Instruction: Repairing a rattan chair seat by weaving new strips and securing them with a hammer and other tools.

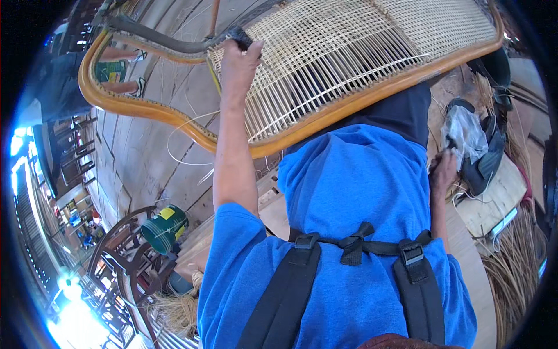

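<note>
A curved wooden chair frame [360, 102] with a partly woven cane panel [325, 58] lies across my lap. My left hand [238, 64] is raised and closed on the dark edge of the panel at its upper left corner. My right hand [444, 170] reaches down to my right and touches a clear plastic bag [465, 134] that sits in a dark bag [491, 157] on a wooden board. Loose cane strands [186, 139] hang from the frame over the plank floor.
A green bucket [165, 228] stands on the floor at my left, beside dark wooden chair frames [125, 256]. Bundles of cane [517, 273] lie at my right. Another person's legs [119, 70] show at the far upper left.
</note>
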Demonstrator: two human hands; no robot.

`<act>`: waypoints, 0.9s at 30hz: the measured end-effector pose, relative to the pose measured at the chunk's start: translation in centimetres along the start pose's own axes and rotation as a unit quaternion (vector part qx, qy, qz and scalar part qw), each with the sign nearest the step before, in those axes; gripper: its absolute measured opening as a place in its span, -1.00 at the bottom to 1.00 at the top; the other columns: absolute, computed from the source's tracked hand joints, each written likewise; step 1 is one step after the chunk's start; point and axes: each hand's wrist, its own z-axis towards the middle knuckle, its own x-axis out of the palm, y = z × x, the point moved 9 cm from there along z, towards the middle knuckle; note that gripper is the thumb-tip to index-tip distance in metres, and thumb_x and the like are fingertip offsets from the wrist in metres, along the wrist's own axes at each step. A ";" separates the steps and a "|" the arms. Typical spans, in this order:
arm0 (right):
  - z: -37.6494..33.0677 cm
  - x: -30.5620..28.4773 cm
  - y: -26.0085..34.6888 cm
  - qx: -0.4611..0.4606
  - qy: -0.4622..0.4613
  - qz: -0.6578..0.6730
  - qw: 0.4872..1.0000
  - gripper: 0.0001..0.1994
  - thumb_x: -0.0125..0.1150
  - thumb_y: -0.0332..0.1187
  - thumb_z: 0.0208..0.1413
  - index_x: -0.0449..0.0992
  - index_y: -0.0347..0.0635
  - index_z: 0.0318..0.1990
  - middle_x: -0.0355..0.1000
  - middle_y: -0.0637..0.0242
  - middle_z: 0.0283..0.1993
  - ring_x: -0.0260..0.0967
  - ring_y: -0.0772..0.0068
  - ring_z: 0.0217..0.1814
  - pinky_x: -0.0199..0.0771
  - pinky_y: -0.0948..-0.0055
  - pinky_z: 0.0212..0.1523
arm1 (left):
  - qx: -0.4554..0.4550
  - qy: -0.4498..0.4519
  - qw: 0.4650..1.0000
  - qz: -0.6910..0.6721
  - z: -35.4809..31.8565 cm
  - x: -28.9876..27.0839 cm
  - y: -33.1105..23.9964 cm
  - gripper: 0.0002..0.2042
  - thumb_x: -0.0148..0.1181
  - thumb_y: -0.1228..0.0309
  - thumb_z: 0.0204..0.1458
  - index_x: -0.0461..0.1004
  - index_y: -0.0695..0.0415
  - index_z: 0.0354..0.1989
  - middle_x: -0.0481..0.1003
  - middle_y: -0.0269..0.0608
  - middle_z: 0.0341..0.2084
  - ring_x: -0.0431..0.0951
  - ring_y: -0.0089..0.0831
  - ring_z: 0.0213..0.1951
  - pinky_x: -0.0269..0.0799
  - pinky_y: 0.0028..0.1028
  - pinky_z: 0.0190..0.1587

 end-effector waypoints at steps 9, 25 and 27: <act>-8.4 14.9 25.6 -0.073 0.557 -0.019 0.827 -0.62 0.11 -0.21 0.06 0.36 -0.27 -0.04 0.23 0.49 -0.63 0.13 0.69 -0.71 0.13 0.67 -0.70 | 0.027 0.061 0.995 0.068 1.9 3.3 3.9 -0.50 0.19 0.12 -0.04 0.34 0.30 -0.09 0.51 0.10 -0.29 0.51 -0.07 -0.18 0.36 -0.27 -0.09; -15.5 32.4 25.3 -0.216 0.663 -0.147 0.701 -0.75 0.10 -0.32 -0.06 0.39 -0.37 -0.33 0.38 0.20 -0.56 0.37 0.37 -0.59 0.38 0.35 -0.54 | 0.109 0.124 0.980 0.113 2.5 5.0 2.3 -0.62 0.19 0.12 -0.03 0.43 0.28 -0.35 0.51 -0.12 -0.55 0.52 -0.34 -0.43 0.39 -0.37 -0.30; -14.4 32.9 25.0 -0.202 0.646 -0.125 0.725 -0.75 0.09 -0.32 -0.06 0.40 -0.37 -0.33 0.38 0.20 -0.56 0.37 0.37 -0.59 0.39 0.35 -0.55 | 0.122 0.117 0.975 0.142 2.8 5.1 2.0 -0.62 0.19 0.12 -0.04 0.43 0.27 -0.36 0.50 -0.13 -0.56 0.51 -0.35 -0.45 0.38 -0.37 -0.31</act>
